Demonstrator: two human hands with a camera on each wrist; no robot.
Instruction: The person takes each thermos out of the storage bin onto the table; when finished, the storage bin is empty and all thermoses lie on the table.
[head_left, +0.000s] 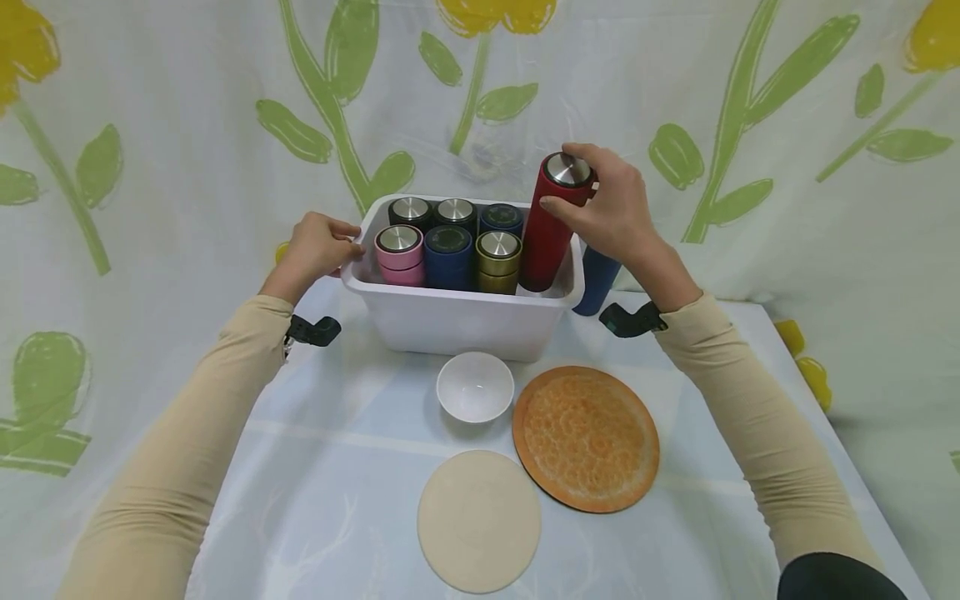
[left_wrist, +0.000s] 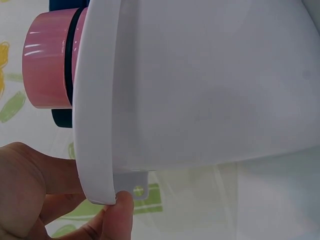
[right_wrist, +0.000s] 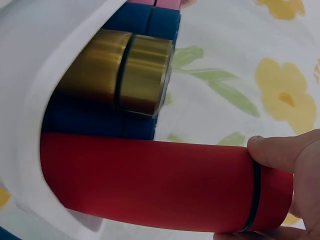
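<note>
A red thermos bottle [head_left: 553, 225] with a silver-topped lid leans at the right end of a white plastic tub [head_left: 465, 321], its base inside. My right hand [head_left: 611, 196] grips it near the lid, thumb on one side and fingers on the other, as the right wrist view also shows. At the tub's left end, my left hand [head_left: 318, 247] pinches the rim. Inside the tub stand several more thermoses: a pink one [head_left: 401, 257], a blue one [head_left: 448, 258], a gold one [head_left: 498, 262], and dark ones [head_left: 411, 212] behind.
Just right of the tub stands a dark blue bottle [head_left: 597, 279], partly hidden by the right arm. In front are a white bowl [head_left: 476, 387], a round brown mat [head_left: 587, 438] and a round beige mat [head_left: 479, 522]. A flowered curtain hangs behind the table.
</note>
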